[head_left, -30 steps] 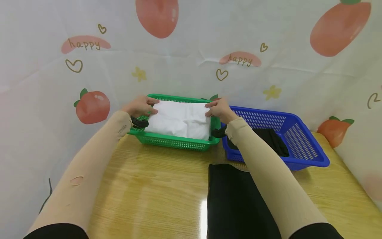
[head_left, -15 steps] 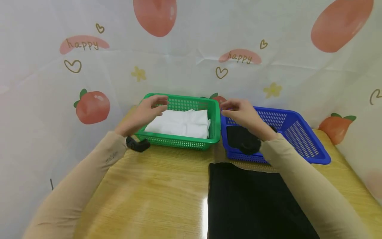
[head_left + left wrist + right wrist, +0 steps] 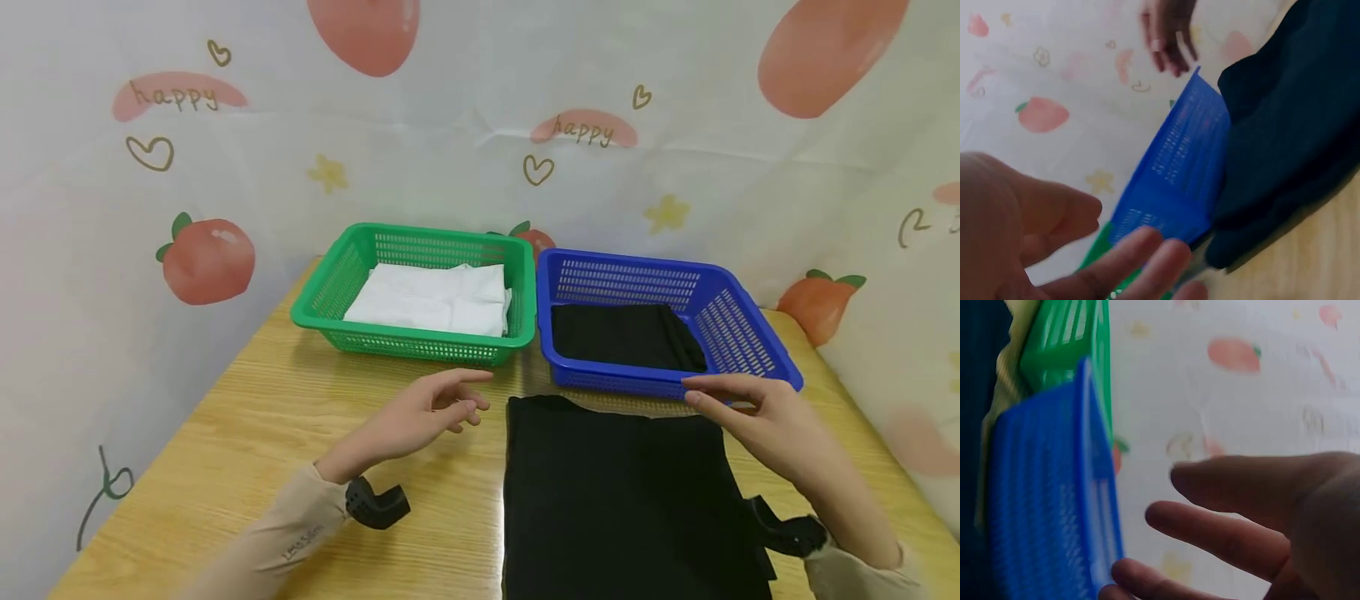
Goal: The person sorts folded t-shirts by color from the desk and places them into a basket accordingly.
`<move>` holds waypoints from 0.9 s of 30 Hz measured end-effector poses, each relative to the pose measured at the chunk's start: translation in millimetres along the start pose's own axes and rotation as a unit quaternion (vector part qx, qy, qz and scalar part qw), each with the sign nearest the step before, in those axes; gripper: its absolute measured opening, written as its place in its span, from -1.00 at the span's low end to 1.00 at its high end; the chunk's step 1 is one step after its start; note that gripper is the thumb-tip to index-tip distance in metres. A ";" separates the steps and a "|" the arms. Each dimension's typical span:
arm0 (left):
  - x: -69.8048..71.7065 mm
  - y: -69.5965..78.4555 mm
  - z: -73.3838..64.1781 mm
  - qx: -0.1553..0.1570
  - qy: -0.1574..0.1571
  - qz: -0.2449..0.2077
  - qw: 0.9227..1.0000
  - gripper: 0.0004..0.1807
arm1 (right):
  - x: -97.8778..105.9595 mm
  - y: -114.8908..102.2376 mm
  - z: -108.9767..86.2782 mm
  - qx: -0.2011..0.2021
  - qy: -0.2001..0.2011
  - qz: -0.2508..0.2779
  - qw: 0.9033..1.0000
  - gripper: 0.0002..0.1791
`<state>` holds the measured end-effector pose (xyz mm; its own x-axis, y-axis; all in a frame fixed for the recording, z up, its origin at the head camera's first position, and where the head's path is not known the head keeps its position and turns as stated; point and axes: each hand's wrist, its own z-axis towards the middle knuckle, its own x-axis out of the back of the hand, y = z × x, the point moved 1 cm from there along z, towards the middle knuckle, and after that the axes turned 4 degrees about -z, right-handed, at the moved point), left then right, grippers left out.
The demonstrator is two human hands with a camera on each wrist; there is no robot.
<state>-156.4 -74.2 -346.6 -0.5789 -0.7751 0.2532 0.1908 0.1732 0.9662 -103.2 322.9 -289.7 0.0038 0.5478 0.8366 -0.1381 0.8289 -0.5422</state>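
Observation:
In the head view my left hand [image 3: 416,417] hovers over the wood table just left of a black cloth [image 3: 600,483], fingers relaxed and holding nothing. My right hand [image 3: 772,425] hangs above the cloth's far right corner, in front of the blue basket [image 3: 630,371], its fingers loosely bent around nothing. The black cloth lies spread on the table, running off the bottom of the view. Folded white cloth [image 3: 435,300] lies inside the green basket [image 3: 420,343]. Folded black cloth [image 3: 622,333] lies in the left part of the blue basket.
The two baskets stand side by side at the back of the table [image 3: 277,400], against a white printed curtain [image 3: 420,150]. Another stretch of curtain rises along the right side. Each wrist carries a black camera [image 3: 377,504].
Both hands have let go of the white cloth, leaving it in the green basket. They have drawn back toward the front and right, ending at either side of the spread black cloth.

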 end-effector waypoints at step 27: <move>-49.2 -40.9 1.8 0.080 -0.029 -0.129 0.988 -0.51 | -11.2 132.1 -21.5 -0.014 -0.279 0.316 0.907 -0.46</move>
<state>-137.2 -42.0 -398.5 -0.6377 -0.7703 -0.0047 -0.0943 0.0720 0.9929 -100.2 428.7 -372.4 -0.5698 0.7781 0.2644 0.0870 0.3770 -0.9221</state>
